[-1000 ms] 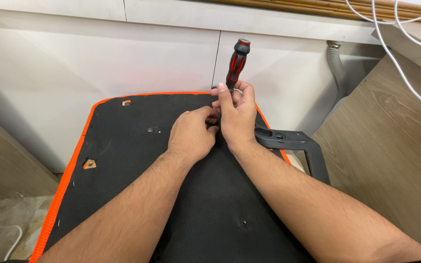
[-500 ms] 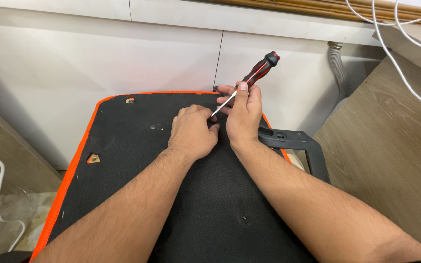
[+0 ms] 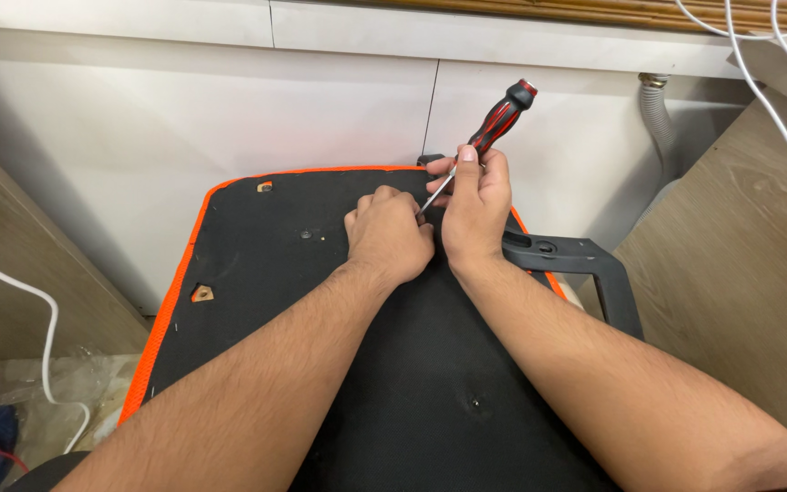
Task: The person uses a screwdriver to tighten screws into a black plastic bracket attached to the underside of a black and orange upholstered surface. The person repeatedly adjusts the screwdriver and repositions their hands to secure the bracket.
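Right hand (image 3: 475, 208) closed around a red-and-black screwdriver (image 3: 489, 135), low on the handle, near the shaft; tool tilted, tip down by the left hand (image 3: 386, 232), curled shut on the black seat pad (image 3: 339, 364), contents hidden; screwdriver likely light, rigid, grippy; hold the handle.

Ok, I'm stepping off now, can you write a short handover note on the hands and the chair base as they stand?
Right hand: gripping the red-and-black screwdriver, handle tilted up and right, tip down by the left hand.
Left hand: closed fist on the black orange-edged panel, at the screwdriver tip.
Black armrest bracket sits at the panel's right edge.
Two cut-out holes on the left side look open; whether a screw sits under the hands is hidden.
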